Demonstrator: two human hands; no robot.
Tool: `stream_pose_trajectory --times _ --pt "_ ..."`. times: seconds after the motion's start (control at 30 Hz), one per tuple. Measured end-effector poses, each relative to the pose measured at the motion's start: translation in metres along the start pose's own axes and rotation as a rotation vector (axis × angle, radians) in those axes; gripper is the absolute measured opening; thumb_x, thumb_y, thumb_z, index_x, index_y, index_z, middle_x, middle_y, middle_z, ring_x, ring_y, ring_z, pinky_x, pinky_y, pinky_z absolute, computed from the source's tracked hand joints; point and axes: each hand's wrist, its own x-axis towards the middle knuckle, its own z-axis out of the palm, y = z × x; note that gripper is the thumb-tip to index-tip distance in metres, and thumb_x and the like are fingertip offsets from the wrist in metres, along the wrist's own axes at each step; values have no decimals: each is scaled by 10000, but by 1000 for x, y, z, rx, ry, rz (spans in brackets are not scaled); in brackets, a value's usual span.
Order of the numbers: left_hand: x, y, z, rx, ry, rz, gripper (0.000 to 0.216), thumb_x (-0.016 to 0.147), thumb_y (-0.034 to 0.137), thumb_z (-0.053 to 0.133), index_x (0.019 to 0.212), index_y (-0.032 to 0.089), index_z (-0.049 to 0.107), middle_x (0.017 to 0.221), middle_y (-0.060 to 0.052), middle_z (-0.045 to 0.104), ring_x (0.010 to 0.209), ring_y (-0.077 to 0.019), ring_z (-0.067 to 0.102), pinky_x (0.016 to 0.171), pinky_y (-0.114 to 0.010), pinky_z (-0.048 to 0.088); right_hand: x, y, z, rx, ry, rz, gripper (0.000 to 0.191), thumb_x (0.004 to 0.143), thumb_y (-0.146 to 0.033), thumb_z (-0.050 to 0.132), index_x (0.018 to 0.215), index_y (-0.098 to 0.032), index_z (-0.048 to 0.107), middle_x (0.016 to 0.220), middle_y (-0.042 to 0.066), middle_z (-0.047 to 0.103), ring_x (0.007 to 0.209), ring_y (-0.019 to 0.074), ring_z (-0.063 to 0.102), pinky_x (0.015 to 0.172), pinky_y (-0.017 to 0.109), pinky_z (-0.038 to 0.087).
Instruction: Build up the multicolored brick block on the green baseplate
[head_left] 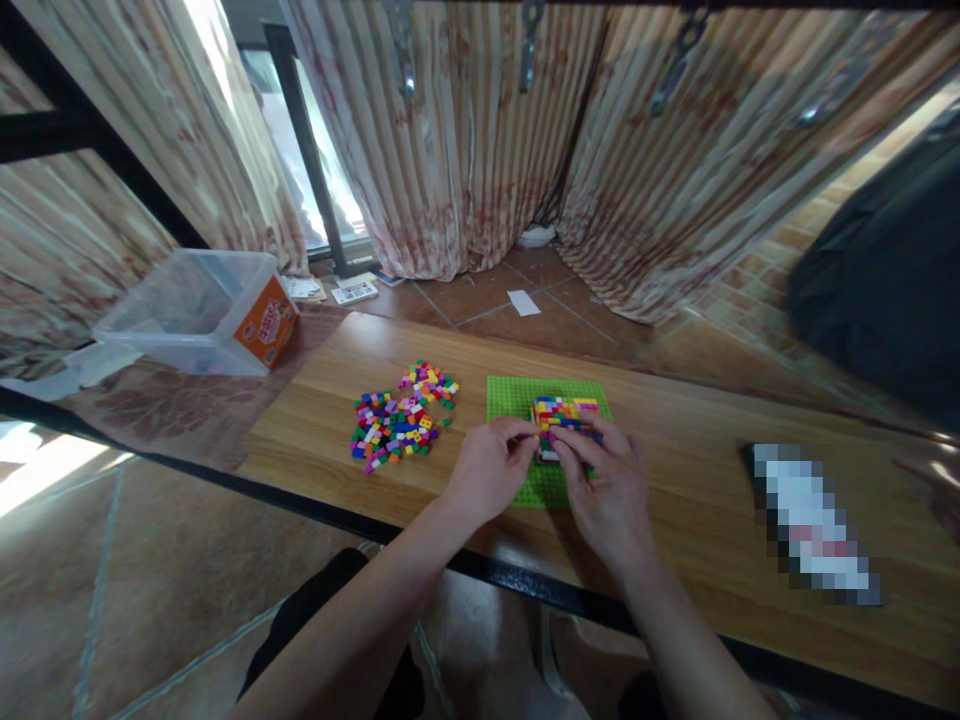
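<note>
A green studded baseplate [544, 390] lies on the wooden table, with a block built of multicoloured toy bricks [551, 408] standing on it. My left hand [491, 468] is closed in a pinch at the block's left side; whatever its fingertips hold is too small to make out. From the right, my right hand [609, 490] reaches over the block, its thumb at the near side and its fingers curled on the top, gripping it. My hands cover part of the block and the plate. A loose pile of small coloured bricks [397, 425] lies left of the plate.
On the table's right part lies a blurred-out flat object [814, 525]. A clear plastic box [187, 320] with an orange label stands beyond the left end of the wooden table [315, 400]. Striped curtains [465, 150] hang behind, and papers [523, 302] lie on the tiled floor.
</note>
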Motion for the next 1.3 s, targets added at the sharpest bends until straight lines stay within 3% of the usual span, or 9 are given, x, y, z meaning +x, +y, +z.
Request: stream_pose_trajectory --times 0.5,1.03,1.3 --pt "4 -5 8 -28 111 -3 146 841 129 648 892 199 766 899 -38 772 807 -166 703 795 -298 545 0 1 5 52 7 40 247 943 -368 551 1019 -288 772 1210 86 633 1116 258 535 930 472 473" --pt "15 0 7 99 33 56 139 832 118 617 821 197 730 821 -2 760 754 -152 687 704 -249 508 1 -1 6 38 45 11 221 939 -320 564 1006 -272 769 1175 84 644 1100 247 550 919 455 491" --pt "14 0 9 72 46 55 124 827 119 608 810 196 704 794 -1 746 743 -148 685 712 -251 515 2 -3 3 -32 19 -35 271 966 -314 518 1114 -264 740 1188 98 650 1107 238 555 943 442 481"
